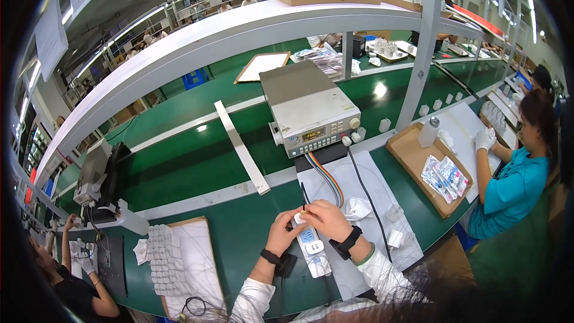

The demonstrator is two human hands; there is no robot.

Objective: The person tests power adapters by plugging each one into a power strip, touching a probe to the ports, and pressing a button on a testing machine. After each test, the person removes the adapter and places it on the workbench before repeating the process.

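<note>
Head view: grey test instrument point(310, 113) sits on green worktop point(197, 161), ribbon cable point(327, 177) running down toward the hands. Tray of small white parts point(164, 260) at left, cardboard tray with bagged parts point(441, 176) at right, co-worker in a teal shirt point(511, 188) beyond it. Left hand point(283, 232) and right hand point(326, 218) both pinch closed on a small white part point(301, 217), held just above a white power strip point(312, 251) lying on a white mat point(365, 203).

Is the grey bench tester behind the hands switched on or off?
On: the grey bench tester shows a lit orange display on its front panel.
</note>
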